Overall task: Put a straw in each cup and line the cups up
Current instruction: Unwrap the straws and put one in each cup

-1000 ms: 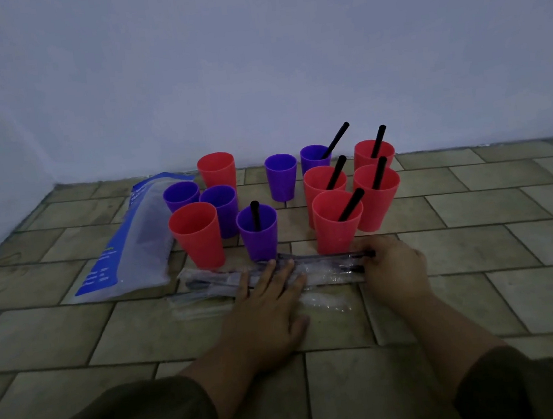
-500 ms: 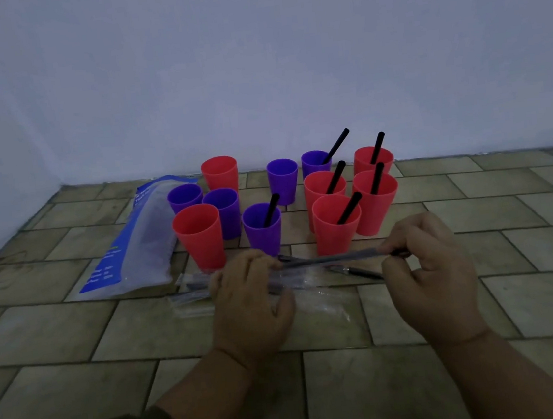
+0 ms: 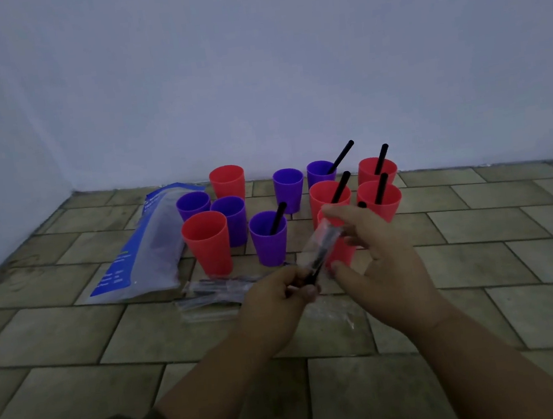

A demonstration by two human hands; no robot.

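Note:
Several red and purple cups stand clustered on the tiled floor near the wall. Black straws stick out of the cups on the right and of the front purple cup. The front red cup, the rear red cup and three purple cups on the left hold none. My left hand pinches the lower end of a wrapped black straw held tilted above the floor. My right hand pinches its clear wrapper at the upper end, hiding much of the nearest red cup.
A blue and clear plastic bag lies left of the cups. A heap of wrapped straws and loose clear wrappers lies on the floor in front of the cups. The wall runs close behind, with a corner at the left.
Both hands lifted off the heap on the floor with one wrapped straw. It went from lying level to tilted, and the hands came closer together at its ends.

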